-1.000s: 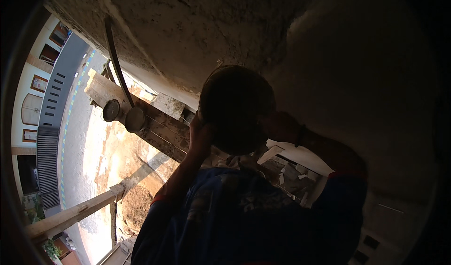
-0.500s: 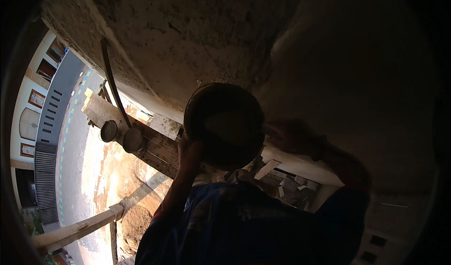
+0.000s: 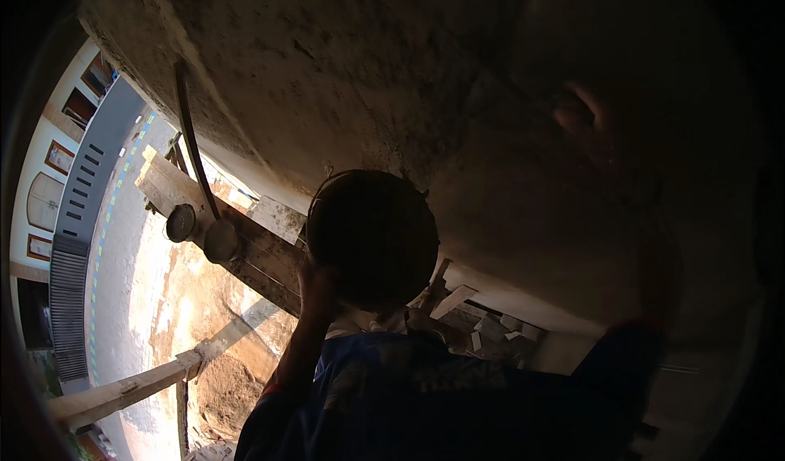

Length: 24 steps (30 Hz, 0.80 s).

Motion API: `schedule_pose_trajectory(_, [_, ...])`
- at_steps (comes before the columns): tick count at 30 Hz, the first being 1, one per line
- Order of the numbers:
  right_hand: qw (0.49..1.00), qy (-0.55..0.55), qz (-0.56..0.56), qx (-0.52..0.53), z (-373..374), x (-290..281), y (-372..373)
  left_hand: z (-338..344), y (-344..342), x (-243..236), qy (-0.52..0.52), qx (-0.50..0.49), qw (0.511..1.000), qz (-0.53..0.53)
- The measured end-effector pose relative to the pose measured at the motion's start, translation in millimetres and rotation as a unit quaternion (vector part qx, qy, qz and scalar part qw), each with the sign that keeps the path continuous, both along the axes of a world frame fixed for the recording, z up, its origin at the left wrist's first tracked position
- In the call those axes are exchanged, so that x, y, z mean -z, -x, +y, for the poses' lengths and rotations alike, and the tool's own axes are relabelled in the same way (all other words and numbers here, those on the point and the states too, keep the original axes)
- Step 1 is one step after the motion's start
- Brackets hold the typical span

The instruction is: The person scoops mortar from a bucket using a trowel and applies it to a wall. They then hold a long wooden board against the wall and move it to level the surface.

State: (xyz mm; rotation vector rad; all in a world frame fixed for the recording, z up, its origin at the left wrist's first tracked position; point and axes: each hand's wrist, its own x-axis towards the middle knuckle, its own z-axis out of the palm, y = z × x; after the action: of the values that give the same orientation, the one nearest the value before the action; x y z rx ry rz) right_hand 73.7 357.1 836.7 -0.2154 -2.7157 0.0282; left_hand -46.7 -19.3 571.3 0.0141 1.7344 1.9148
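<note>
A dark round bucket [image 3: 374, 240] hangs in front of my body, its inside too shadowed to read. My left hand [image 3: 319, 285] grips it at the lower left of its rim. Up on the right, my right hand [image 3: 585, 118] is raised against the shaded wall surface [image 3: 491, 150]. Its fingers are curled, and what they hold, if anything, is lost in the dark. Rough, patchy plaster [image 3: 327, 77] covers the wall ahead of me.
Wooden scaffold planks [image 3: 266, 257] run to the left, with two small buckets [image 3: 181, 223] [image 3: 222, 241] on them. A long thin strip [image 3: 192, 138] leans on the wall. A wooden rail [image 3: 131, 391] crosses lower left above sunlit ground. Broken pieces [image 3: 499, 328] lie below right.
My right hand has left the bucket's right side and risen up and right to the wall. The bucket, still in my left hand, sits slightly lower and further left in view.
</note>
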Motion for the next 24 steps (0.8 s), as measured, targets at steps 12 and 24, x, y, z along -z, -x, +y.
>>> schedule_pose_trajectory(12, [0.926, -0.263, -0.083, -0.258, -76.7, 108.0, -11.9, 9.2, -8.1, -31.1, -0.084, 0.017, 0.996, 0.02])
schedule_pose_trajectory(24, [0.928, 0.126, -0.286, -0.202, -105.5, 229.3, 2.2, 21.2, 3.2, -51.6, -0.061, 0.056, 0.995, 0.051])
